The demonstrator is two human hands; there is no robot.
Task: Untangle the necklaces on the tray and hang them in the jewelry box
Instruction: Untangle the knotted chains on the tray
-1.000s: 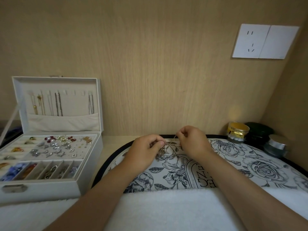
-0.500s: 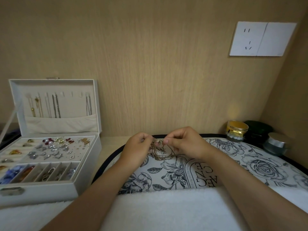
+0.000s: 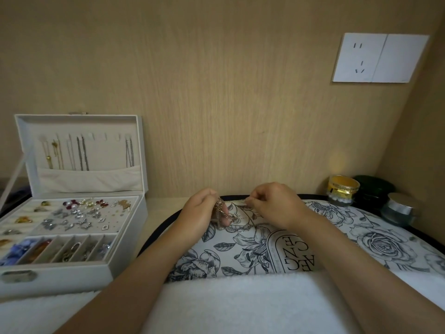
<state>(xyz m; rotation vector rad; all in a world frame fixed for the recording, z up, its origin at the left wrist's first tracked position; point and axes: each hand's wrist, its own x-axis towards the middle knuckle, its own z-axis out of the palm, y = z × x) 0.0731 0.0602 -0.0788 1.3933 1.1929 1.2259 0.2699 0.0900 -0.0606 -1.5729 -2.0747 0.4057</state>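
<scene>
**Occlusions / unreadable bits**

Necklace tangle (image 3: pixel 226 219): the upper part is buried in the left hand's (image 3: pixel 198 213) curled fingers, and I can't resolve the chain count. One strand end disappears inside the right hand's (image 3: pixel 274 206) pinch.
Tray (image 3: pixel 385 237): near edge sits under the white towel (image 3: pixel 240 307), right side cut by the frame. Lettering is part-covered by the right forearm and towel.
Jewelry box (image 3: pixel 130 237): left end cut off by the frame. Pieces in the front compartments are too blurred to identify.
Hung chains (image 3: pixel 81 154): lower ends sit behind the lid's fabric pocket.
Dark green jar (image 3: pixel 374 191): partly behind the gold jar (image 3: pixel 343 189).
</scene>
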